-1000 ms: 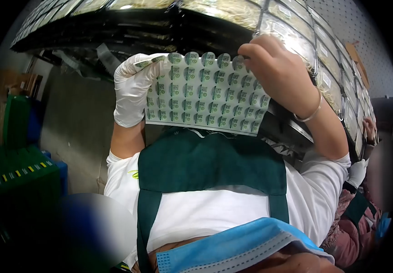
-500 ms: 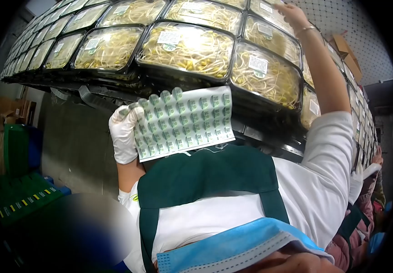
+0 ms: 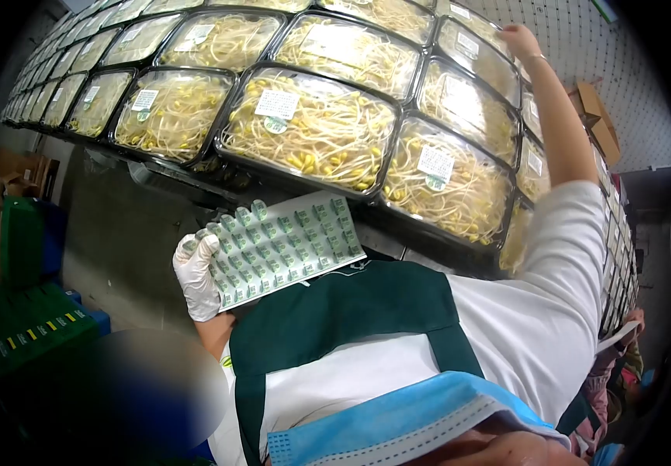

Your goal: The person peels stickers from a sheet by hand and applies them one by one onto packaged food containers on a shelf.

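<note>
My right hand [image 3: 518, 43] reaches far over the packs [image 3: 312, 136]; I can't tell whether its fingers grip anything.
My left hand [image 3: 198, 276] pinches the sheet [image 3: 289, 250] by its left side, below the near packs; its jutting stickers [image 3: 258, 209] could catch on my glove, and overreaching could nudge a pack.

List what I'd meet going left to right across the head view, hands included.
Yellow-marked green container → gloved left hand → sheet of round green-and-white stickers → bare right hand → cardboard box.
</note>
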`<control>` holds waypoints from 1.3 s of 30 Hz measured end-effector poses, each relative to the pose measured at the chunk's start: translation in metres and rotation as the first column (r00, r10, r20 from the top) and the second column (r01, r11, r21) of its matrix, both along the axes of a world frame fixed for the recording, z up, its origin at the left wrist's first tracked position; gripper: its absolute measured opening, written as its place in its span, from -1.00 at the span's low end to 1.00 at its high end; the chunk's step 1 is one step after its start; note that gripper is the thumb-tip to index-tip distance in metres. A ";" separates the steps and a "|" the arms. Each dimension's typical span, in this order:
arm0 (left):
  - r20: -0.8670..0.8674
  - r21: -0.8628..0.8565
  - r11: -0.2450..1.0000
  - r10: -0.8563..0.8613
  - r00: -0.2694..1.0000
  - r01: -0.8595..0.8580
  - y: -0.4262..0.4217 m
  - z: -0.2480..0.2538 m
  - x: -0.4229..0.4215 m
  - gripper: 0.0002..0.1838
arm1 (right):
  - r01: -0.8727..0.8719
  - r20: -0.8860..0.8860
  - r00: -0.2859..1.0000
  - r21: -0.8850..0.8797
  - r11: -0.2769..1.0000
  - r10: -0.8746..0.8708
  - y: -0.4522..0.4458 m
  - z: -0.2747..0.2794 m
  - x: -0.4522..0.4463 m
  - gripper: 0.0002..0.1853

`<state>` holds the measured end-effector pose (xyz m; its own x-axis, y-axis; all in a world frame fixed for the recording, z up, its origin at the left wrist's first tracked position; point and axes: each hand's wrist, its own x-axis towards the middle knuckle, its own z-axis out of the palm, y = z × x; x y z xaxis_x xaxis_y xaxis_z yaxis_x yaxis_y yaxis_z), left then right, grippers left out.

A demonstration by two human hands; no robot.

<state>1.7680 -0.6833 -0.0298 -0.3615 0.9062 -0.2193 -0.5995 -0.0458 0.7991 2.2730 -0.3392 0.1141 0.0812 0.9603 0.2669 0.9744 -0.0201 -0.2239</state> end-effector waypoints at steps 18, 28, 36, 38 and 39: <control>-0.020 -0.031 0.988 0.150 0.989 -0.150 -0.012 0.004 0.014 -0.89 | 0.198 -0.330 0.921 -0.062 0.978 -0.207 0.006 -0.005 0.114 -0.51; -0.087 -0.008 0.989 0.149 0.985 -0.150 -0.027 -0.001 0.017 -0.91 | 0.127 0.108 0.985 0.089 0.988 -0.137 0.009 -0.061 0.088 -0.51; -0.154 0.058 0.996 0.082 0.985 -0.074 -0.044 -0.008 0.008 -0.90 | 0.225 -0.153 0.964 0.030 0.974 -0.218 -0.053 -0.053 0.131 -0.40; -0.176 0.104 0.994 0.048 0.983 -0.030 -0.046 -0.006 0.005 -0.90 | -0.040 -0.619 0.782 0.068 0.997 0.074 -0.098 -0.048 0.102 -0.44; -0.196 0.136 0.991 0.024 0.980 0.003 -0.041 -0.008 0.001 -0.89 | -0.093 -0.589 0.797 0.100 0.991 0.134 -0.108 -0.052 0.086 -0.48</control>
